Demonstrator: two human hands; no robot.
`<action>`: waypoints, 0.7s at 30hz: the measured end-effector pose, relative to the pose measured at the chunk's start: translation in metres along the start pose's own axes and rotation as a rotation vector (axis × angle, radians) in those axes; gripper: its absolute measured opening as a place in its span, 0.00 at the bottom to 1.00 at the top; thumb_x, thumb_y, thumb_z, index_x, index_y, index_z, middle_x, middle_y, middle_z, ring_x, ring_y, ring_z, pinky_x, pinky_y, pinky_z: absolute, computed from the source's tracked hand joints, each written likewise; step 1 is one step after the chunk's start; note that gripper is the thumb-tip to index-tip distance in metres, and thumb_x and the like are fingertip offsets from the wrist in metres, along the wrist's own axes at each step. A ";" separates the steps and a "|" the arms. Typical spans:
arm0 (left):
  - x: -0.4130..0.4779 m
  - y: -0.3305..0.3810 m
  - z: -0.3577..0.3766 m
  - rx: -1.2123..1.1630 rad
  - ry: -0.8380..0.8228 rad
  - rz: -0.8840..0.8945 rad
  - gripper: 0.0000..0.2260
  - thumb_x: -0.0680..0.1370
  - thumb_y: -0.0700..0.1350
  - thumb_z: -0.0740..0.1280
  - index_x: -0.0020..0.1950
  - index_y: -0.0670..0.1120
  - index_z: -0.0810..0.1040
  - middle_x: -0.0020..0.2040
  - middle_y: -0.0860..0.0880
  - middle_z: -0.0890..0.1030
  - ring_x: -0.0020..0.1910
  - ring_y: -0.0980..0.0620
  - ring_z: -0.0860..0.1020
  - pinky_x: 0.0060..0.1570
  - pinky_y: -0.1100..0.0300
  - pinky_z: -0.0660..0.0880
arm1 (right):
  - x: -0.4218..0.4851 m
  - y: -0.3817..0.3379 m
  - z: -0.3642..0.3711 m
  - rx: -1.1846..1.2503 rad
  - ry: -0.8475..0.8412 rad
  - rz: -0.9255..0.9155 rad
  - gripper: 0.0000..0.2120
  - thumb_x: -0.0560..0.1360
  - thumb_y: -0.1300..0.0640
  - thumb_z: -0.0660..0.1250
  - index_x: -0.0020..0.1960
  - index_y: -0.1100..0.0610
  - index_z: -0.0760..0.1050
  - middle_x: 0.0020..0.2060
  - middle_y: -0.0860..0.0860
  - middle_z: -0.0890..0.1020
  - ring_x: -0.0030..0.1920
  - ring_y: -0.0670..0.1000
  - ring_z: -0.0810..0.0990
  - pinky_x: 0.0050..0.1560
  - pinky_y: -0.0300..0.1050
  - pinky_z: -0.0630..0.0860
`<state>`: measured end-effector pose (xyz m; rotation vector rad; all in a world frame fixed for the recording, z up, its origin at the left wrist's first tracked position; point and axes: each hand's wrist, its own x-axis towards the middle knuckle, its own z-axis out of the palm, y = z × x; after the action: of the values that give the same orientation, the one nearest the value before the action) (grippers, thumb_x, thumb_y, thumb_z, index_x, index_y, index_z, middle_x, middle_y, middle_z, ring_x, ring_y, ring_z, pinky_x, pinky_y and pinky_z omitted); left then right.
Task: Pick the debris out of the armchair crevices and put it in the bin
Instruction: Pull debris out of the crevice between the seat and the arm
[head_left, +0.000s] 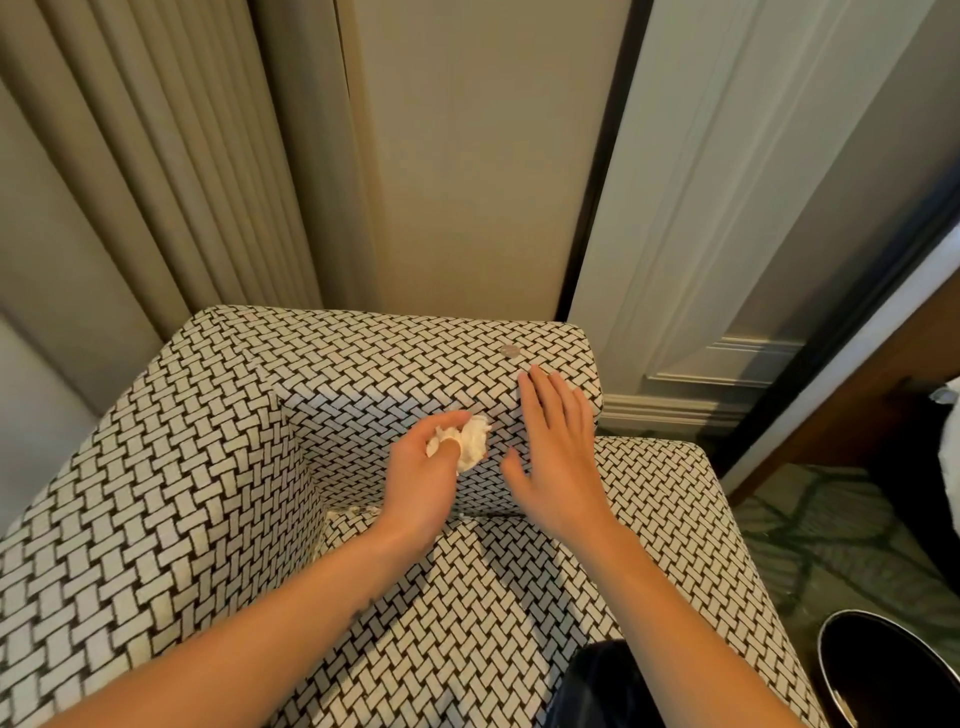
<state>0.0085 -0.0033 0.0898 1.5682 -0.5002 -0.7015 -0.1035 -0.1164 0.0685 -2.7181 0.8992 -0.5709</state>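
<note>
A person leans over an armchair (182, 467) with a white and black woven pattern; both bare arms reach in over the seat.

The left hand (421, 478) holds a scrunched white tissue (472, 441); the fingers and thumb are curled round it and pinch it, and the tissue sticks out past the fingertips; the hand is up in front of the chair back, above the seat.

The right hand (556, 447) lies flat against the chair back, just beside the tissue; its fingers are straight and a little apart, the tips are near the top edge, and it holds nothing.

Small pale bits (353, 512) sit in the crack where the seat meets the back, down to the left of the left hand; a small round flat thing (510, 351) lies on top of the chair back, near the right fingertips; what it is cannot be told.

A black bin (893, 675) stands on the green carpet (831, 545) at the right side of the chair, well apart from both hands; only part of it shows.

Behind the chair hangs a tan curtain (156, 156) on the left, and a pale door (727, 208) is on the right.
</note>
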 end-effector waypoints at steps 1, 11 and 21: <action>-0.004 -0.002 -0.001 0.008 0.001 -0.014 0.17 0.82 0.34 0.60 0.60 0.51 0.82 0.57 0.55 0.83 0.54 0.54 0.81 0.54 0.56 0.80 | -0.011 -0.001 0.003 0.019 0.000 -0.012 0.39 0.80 0.53 0.62 0.84 0.54 0.43 0.83 0.50 0.42 0.81 0.49 0.35 0.81 0.56 0.39; -0.048 -0.029 -0.025 0.058 0.012 -0.170 0.17 0.81 0.32 0.60 0.58 0.50 0.82 0.57 0.51 0.84 0.58 0.53 0.81 0.60 0.56 0.77 | -0.048 -0.009 0.043 0.149 -0.306 -0.111 0.24 0.80 0.59 0.63 0.76 0.51 0.69 0.77 0.46 0.67 0.77 0.48 0.64 0.80 0.48 0.57; -0.018 -0.066 -0.025 -0.143 0.154 -0.482 0.16 0.80 0.28 0.58 0.62 0.38 0.79 0.54 0.41 0.82 0.51 0.44 0.81 0.57 0.47 0.81 | -0.029 -0.017 0.103 0.258 -0.418 0.250 0.20 0.81 0.52 0.65 0.72 0.54 0.73 0.65 0.50 0.79 0.65 0.53 0.76 0.70 0.54 0.71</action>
<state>0.0074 0.0346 0.0278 1.6044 0.0500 -0.9465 -0.0715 -0.0764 -0.0267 -2.3190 0.9525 -0.0563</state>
